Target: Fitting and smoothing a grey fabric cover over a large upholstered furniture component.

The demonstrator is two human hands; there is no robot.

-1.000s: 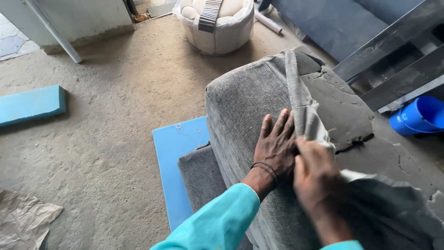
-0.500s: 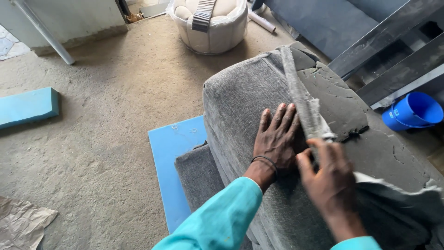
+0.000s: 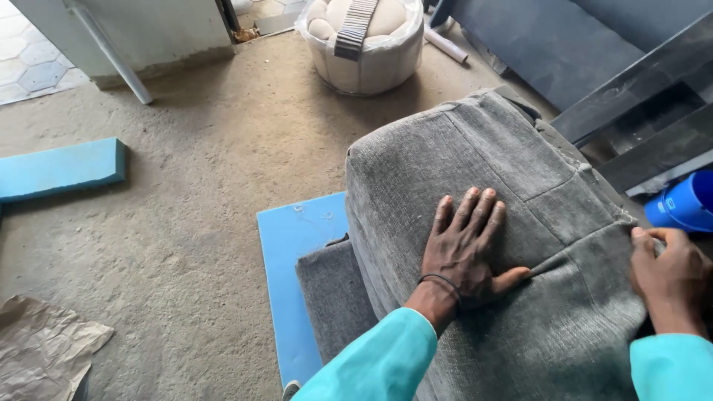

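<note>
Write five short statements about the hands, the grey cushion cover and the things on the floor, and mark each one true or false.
1. The left hand lies flat, fingers spread, on the grey fabric cover. True.
2. The right hand rests on the blue foam slab. False: it grips the cover's edge at the right side.
3. A blue foam sheet lies on the floor under the cushion. True.
4. The white tub at the top is empty. False: it holds pale rounded pieces, with a ribbed strip draped over them.
5. Crumpled brown paper lies at the lower left. True.
</note>
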